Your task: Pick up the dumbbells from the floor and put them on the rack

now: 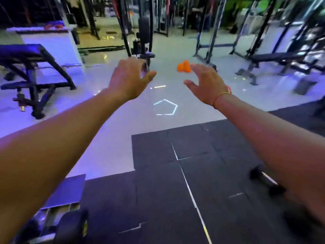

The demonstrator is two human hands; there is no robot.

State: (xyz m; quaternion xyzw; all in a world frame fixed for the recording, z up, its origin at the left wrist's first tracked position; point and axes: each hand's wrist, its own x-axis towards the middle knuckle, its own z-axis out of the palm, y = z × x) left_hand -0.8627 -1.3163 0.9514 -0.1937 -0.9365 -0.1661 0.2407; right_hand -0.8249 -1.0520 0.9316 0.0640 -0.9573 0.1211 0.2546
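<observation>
Both my arms reach forward over the gym floor. My left hand [128, 79] is empty, with its fingers loosely spread. My right hand [206, 83] is empty too, fingers relaxed, an orange band round its wrist. A small black dumbbell [266, 181] lies on the black rubber mats [167, 182] at the right, partly hidden under my right forearm. A larger black dumbbell [72, 226] shows at the bottom left, partly cut off by the frame edge. The frame is blurred.
Orange dumbbells or balls [183, 66] sit on the pale tiled floor ahead. A black bench [29, 67] stands at left, a cable machine [143, 36] straight ahead, and racks with a flat bench [274, 58] at right.
</observation>
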